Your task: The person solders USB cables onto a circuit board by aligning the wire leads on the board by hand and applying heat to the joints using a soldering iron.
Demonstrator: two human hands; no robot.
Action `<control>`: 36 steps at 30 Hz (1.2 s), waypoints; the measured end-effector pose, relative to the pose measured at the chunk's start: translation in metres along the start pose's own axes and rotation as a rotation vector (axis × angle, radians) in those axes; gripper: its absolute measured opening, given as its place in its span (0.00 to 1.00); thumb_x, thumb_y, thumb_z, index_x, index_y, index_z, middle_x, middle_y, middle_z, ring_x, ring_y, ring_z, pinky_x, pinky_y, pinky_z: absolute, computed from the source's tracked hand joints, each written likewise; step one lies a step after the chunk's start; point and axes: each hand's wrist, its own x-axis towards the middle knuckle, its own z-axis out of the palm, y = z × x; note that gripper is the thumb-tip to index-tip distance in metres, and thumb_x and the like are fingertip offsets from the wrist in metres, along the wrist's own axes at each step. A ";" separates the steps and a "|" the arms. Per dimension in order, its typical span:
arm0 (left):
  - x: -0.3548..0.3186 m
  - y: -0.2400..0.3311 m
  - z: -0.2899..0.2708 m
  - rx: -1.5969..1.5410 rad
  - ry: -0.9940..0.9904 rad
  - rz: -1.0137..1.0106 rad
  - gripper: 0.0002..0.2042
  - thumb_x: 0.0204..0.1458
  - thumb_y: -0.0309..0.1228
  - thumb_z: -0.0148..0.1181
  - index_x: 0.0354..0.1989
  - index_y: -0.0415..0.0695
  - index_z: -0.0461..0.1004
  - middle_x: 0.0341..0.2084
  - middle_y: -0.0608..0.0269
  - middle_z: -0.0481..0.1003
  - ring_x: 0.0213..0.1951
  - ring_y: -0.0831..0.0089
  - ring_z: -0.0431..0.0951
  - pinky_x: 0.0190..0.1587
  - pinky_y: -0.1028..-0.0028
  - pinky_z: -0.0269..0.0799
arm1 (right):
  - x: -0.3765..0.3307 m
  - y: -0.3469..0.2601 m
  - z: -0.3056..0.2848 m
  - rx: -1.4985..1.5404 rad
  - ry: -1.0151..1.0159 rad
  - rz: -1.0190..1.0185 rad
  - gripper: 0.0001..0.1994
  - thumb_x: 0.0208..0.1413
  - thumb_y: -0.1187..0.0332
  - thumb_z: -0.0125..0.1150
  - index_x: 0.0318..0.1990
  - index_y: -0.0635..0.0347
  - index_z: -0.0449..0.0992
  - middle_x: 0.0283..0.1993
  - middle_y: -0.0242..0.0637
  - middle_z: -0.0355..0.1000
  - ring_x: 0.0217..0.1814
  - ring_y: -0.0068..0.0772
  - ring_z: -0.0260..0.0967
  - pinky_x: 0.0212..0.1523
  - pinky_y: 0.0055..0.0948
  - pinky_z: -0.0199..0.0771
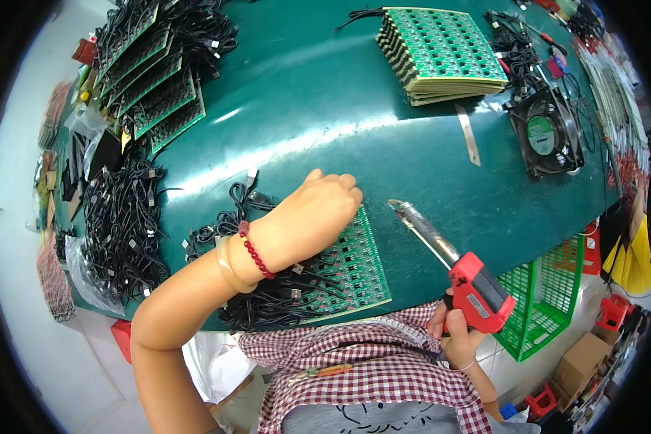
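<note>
My right hand point(459, 341) is wrapped round the grip of a red and black soldering gun point(479, 293). Its metal barrel slants up and left, and the tip stands to the right of my left hand. My left hand point(315, 217), back upward, is curled closed above a green circuit board panel point(362, 264) near the table's front edge. Whatever its fingers hold is hidden beneath the hand. Black USB cables point(267, 300) lie over the left part of this panel, some reaching small parts on it, and more cables bunch up beside my left wrist.
A stack of green panels point(448, 50) stands at the back right, with a metal strip point(468, 135) and a black fan point(546, 134) nearby. Cabled boards point(155, 94) lean at the far left above a cable heap point(123, 224). A green basket point(539, 300) stands below the table's right edge.
</note>
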 end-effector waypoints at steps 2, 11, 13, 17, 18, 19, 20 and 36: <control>0.002 -0.001 0.001 -0.006 -0.005 0.015 0.04 0.48 0.26 0.57 0.28 0.39 0.69 0.30 0.54 0.68 0.37 0.57 0.72 0.42 0.62 0.64 | 0.002 -0.005 -0.006 -0.017 0.060 -0.045 0.20 0.61 0.61 0.52 0.52 0.68 0.61 0.19 0.38 0.64 0.14 0.24 0.58 0.16 0.24 0.63; -0.003 0.009 -0.003 0.009 0.048 0.016 0.03 0.45 0.24 0.59 0.25 0.40 0.70 0.26 0.56 0.69 0.33 0.56 0.72 0.41 0.63 0.65 | 0.063 -0.041 -0.095 -0.031 0.756 -0.750 0.18 0.63 0.59 0.52 0.51 0.67 0.66 0.23 0.34 0.67 0.14 0.19 0.57 0.16 0.23 0.64; -0.003 0.012 -0.005 -0.006 0.043 -0.004 0.02 0.44 0.23 0.59 0.24 0.40 0.72 0.26 0.56 0.70 0.33 0.57 0.72 0.40 0.63 0.65 | 0.082 -0.053 -0.124 -0.267 0.882 -0.371 0.16 0.61 0.61 0.56 0.46 0.67 0.71 0.21 0.32 0.67 0.13 0.19 0.59 0.15 0.22 0.63; -0.001 0.010 0.003 -0.020 0.053 -0.002 0.04 0.44 0.24 0.61 0.27 0.41 0.71 0.27 0.58 0.70 0.34 0.58 0.73 0.41 0.65 0.65 | 0.095 -0.047 -0.146 -0.165 0.935 -0.393 0.13 0.59 0.65 0.59 0.43 0.67 0.72 0.20 0.32 0.67 0.13 0.19 0.60 0.14 0.21 0.62; -0.003 0.011 0.001 -0.017 0.055 -0.016 0.04 0.44 0.24 0.61 0.27 0.41 0.71 0.27 0.58 0.70 0.34 0.58 0.73 0.41 0.65 0.65 | 0.095 -0.047 -0.142 -0.160 0.922 -0.391 0.13 0.59 0.65 0.59 0.43 0.67 0.72 0.20 0.32 0.67 0.13 0.19 0.60 0.14 0.21 0.62; -0.004 0.012 0.000 -0.020 0.055 -0.034 0.05 0.44 0.24 0.61 0.28 0.41 0.71 0.28 0.58 0.70 0.35 0.58 0.72 0.41 0.65 0.64 | 0.096 -0.045 -0.140 -0.120 0.905 -0.452 0.13 0.59 0.65 0.59 0.43 0.67 0.72 0.20 0.32 0.67 0.13 0.19 0.60 0.14 0.20 0.62; -0.007 0.012 -0.001 -0.024 0.055 -0.056 0.06 0.44 0.24 0.61 0.30 0.41 0.70 0.29 0.58 0.70 0.35 0.59 0.72 0.42 0.65 0.64 | 0.098 -0.044 -0.137 -0.080 0.886 -0.510 0.13 0.59 0.65 0.59 0.44 0.67 0.72 0.20 0.32 0.67 0.13 0.19 0.60 0.14 0.20 0.61; -0.034 0.028 -0.011 0.014 0.352 -0.280 0.07 0.46 0.22 0.52 0.34 0.39 0.65 0.26 0.50 0.73 0.28 0.51 0.77 0.29 0.58 0.73 | 0.051 -0.061 -0.074 0.037 0.670 -0.593 0.15 0.63 0.67 0.53 0.53 0.65 0.65 0.24 0.34 0.66 0.14 0.17 0.52 0.16 0.18 0.57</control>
